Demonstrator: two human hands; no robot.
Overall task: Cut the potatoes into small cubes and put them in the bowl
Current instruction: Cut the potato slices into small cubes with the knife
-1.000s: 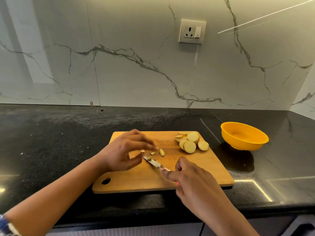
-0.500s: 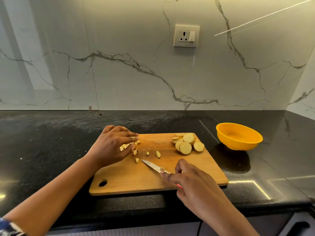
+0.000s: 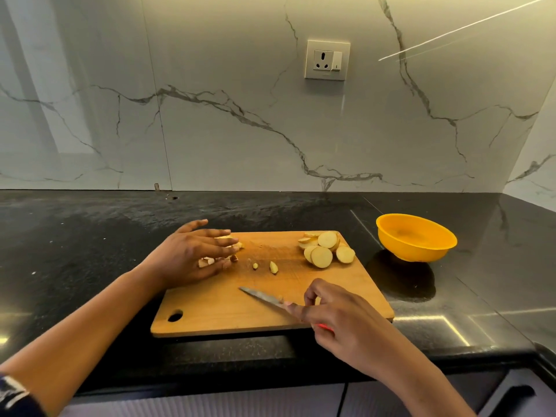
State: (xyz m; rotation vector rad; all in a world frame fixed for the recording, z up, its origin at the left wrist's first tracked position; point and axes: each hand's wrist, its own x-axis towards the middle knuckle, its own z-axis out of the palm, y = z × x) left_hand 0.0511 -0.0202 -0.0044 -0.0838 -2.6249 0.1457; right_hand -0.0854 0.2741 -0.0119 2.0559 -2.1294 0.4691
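Observation:
A wooden cutting board [image 3: 228,311] lies on the black counter. A pile of round potato slices [image 3: 323,251] sits at its far right corner. Two small cut pieces [image 3: 272,266] lie mid-board. My left hand [image 3: 192,254] lies with fingers stretched over a heap of small potato pieces [image 3: 210,261] at the board's far left, partly hiding them. My right hand [image 3: 340,314] grips a knife [image 3: 261,297] by its red handle, blade pointing left just above the board. An orange bowl [image 3: 416,237] stands right of the board; I see nothing in it.
The black counter [image 3: 75,251] runs left and right of the board and ends at a marble wall with a socket [image 3: 327,60]. The counter's front edge is just below the board.
My left hand moved from mid-board to the far left, taking the cut pieces with it, and its fingers straightened out. The knife hand stayed near the front.

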